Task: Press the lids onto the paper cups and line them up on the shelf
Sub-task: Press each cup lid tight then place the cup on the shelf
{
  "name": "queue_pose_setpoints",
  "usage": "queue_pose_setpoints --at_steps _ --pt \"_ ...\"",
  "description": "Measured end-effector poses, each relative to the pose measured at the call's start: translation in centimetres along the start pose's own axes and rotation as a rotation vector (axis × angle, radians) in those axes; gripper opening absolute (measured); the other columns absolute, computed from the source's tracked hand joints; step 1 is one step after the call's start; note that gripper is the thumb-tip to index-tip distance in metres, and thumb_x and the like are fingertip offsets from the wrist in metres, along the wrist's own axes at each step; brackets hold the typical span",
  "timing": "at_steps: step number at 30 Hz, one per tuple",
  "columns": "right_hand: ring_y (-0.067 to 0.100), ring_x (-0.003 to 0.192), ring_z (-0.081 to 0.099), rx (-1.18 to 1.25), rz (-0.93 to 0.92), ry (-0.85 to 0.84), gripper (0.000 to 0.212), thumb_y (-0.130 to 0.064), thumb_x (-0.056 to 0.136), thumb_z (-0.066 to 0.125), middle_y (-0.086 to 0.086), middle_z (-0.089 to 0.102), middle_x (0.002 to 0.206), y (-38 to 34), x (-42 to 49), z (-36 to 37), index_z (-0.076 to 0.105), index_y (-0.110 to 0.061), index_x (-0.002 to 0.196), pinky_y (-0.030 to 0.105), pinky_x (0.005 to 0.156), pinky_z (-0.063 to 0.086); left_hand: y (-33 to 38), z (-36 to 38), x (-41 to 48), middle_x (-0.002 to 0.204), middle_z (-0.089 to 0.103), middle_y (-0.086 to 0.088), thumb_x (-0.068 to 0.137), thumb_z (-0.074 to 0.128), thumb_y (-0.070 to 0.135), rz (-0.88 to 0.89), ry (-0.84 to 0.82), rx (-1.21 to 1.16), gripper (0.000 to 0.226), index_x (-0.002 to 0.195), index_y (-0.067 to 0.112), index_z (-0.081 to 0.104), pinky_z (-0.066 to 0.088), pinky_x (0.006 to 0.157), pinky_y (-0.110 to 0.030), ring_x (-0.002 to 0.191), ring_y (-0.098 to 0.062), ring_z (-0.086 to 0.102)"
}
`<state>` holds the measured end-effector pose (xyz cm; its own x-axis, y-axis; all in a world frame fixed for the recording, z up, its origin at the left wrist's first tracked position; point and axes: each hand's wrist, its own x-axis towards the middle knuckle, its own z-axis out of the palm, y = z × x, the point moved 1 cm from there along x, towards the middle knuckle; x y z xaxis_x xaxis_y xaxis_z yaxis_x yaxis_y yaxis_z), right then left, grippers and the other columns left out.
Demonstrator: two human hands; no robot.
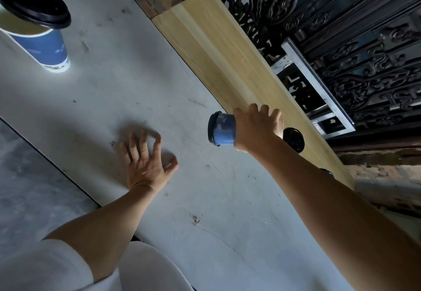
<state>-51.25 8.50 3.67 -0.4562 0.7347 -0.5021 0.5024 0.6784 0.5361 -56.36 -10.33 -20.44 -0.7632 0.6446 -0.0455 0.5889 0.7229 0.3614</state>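
Note:
My right hand (257, 129) grips a blue paper cup (224, 130) with a black lid on it, held just over the near edge of the light wooden shelf (205, 40). Behind that hand a black-lidded cup (295, 139) stands on the shelf, mostly hidden. Part of another black lid (327, 173) shows further along the shelf edge. My left hand (148, 160) rests flat on the grey table (114, 97), fingers spread, holding nothing. At the far left a blue cup (45, 49) stands on the table with a black lid (34, 3) lying tilted on its rim.
An ornate dark metal railing (341, 40) rises behind the shelf. The table's near edge runs diagonally at the lower left, with grey floor (27, 188) beyond it.

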Motion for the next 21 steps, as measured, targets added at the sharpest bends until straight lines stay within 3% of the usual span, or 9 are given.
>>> queue_pose_setpoints --at_steps 4,9,12,21 --pt "0.037 0.124 0.045 0.345 0.130 -0.097 0.072 -0.038 0.073 0.079 0.012 0.058 0.124 1.2 2.4 1.9 0.039 -0.020 0.130 0.052 0.100 0.032 0.0 0.1 0.0 0.152 0.036 -0.020 0.073 0.056 0.062 -0.005 0.018 0.009 0.080 0.139 0.018 0.053 0.004 0.123 -0.057 0.143 -0.046 0.025" --pt "0.040 0.119 0.054 0.835 0.262 -0.058 0.083 -0.047 0.061 0.083 0.010 0.061 0.124 2.2 5.4 4.6 0.041 -0.018 0.127 0.052 0.102 0.042 -0.2 0.5 0.0 0.153 0.037 -0.019 0.077 0.055 0.061 -0.004 0.053 0.025 0.075 0.139 0.019 0.052 0.008 0.123 -0.059 0.144 -0.047 0.025" --pt "0.038 0.122 0.054 0.987 0.315 -0.006 0.090 -0.053 0.061 0.083 0.010 0.058 0.132 2.3 6.9 6.2 0.042 -0.022 0.135 0.054 0.102 0.045 -0.3 0.8 0.0 0.152 0.038 -0.019 0.079 0.056 0.059 0.007 0.094 0.041 0.073 0.139 0.018 0.052 0.007 0.123 -0.059 0.143 -0.048 0.026" --pt "0.025 0.113 0.063 1.780 0.594 0.162 0.077 -0.014 0.062 0.090 -0.005 0.062 0.115 3.1 11.3 9.6 0.050 -0.027 0.126 0.050 0.097 0.054 -0.3 1.3 -0.1 0.151 0.038 -0.022 0.081 0.056 0.056 0.008 0.138 0.053 0.072 0.141 0.015 0.052 0.015 0.121 -0.064 0.143 -0.050 0.029"
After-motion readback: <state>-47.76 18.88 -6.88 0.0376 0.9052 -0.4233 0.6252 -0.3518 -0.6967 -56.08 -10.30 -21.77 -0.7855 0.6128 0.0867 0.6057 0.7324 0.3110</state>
